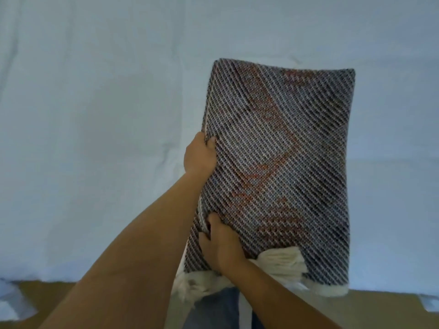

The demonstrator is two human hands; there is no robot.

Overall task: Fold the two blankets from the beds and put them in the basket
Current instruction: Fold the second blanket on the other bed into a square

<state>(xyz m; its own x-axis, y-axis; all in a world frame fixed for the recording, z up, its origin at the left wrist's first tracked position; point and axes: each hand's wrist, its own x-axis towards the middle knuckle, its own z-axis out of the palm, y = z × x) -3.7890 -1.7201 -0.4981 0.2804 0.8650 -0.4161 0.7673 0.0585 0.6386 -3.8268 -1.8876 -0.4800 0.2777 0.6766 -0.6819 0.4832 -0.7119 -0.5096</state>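
head view: only one camera here, looking down over both arms at a bed.
blanket (280, 167): folded into a thick rectangle, grey-and-white diagonal weave with some reddish patches, and it's being held up in the air over the bed, tilted a bit to the right.
tassels (282, 260): cream ones are hanging off the near edge of the blanket, one bunch just beside the right wrist, another drooping at the lower left corner.
left hand (200, 155): being clamped on the blanket's left edge about halfway up, thumb on the front face, the other fingers hidden behind the fabric.
right hand (222, 245): being closed on the same left edge lower down, near the bottom corner, thumb pointing up along the weave, fingers tucked around the fold.
bed (95, 115): covered in a pale bluish-white sheet with soft creases, filling most of the frame behind the blanket.
floor (47, 295): a brownish strip is being shown along the bottom, below the bed's near edge.
trousers (213, 309): blue denim is peeking out between the two forearms.
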